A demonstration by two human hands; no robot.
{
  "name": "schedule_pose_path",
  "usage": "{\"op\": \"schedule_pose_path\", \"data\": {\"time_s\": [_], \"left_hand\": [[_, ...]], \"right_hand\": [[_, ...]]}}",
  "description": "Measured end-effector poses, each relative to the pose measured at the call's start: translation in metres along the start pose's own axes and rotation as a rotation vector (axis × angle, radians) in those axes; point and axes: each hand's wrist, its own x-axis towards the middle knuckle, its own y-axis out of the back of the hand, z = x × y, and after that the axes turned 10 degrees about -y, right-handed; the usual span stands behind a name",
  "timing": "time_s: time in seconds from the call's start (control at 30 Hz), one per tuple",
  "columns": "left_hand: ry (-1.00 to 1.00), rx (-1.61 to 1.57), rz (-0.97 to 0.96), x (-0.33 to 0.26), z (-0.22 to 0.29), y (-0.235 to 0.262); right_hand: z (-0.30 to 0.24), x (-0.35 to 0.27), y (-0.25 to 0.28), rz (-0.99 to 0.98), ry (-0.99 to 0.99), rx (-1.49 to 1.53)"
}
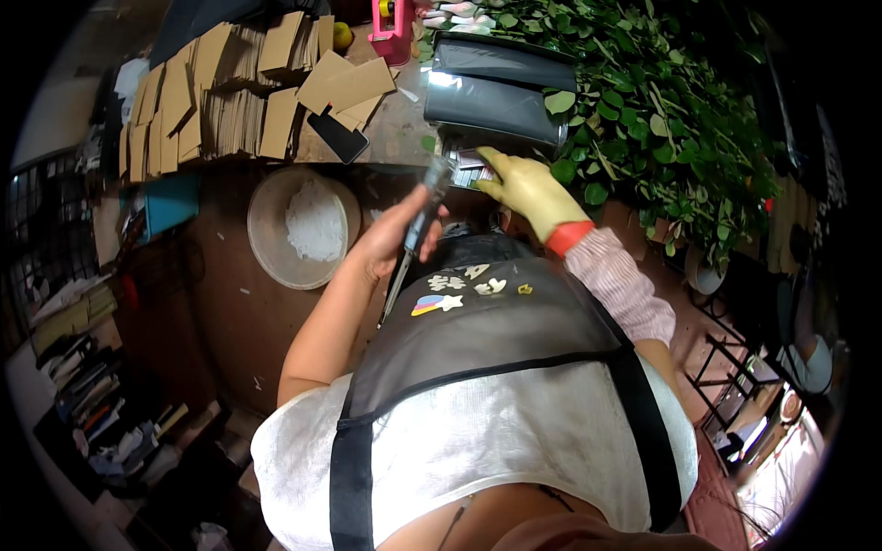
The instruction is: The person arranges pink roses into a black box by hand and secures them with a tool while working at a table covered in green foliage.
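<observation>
My bare left hand (pixel 390 237) is wrapped round a long grey-blue hand tool (pixel 421 220), perhaps a stapler, with a thin metal rod pointing down towards my apron. My right hand (pixel 525 188) wears a yellow rubber glove with a red cuff. Its finger and thumb lie at opposite sides of a small box of thin pale strips (pixel 469 173) at the table's front edge. The glove partly covers this box. Just beyond it stands a dark grey glossy case (pixel 496 96).
Stacked brown cardboard pieces (pixel 230 115) and a dark phone (pixel 338 138) lie on the table (pixel 404 119) at the left. A pink dispenser (pixel 390 37) stands further back. Leafy green stems (pixel 661 110) crowd the right. A round bin (pixel 260 230) with white scraps stands below.
</observation>
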Motion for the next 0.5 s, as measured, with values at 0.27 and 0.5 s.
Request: {"op": "schedule_pose_path", "data": {"time_s": [0.27,0.5], "left_hand": [[-0.016,-0.318,-0.022,0.008,0.032,0.070],[-0.120,-0.180,0.037,0.011,0.053,0.106]], "right_hand": [[-0.014,0.063,-0.049,-0.091,-0.238,-0.379],[-0.006,0.005,-0.028,-0.018,-0.446,-0.310]]}}
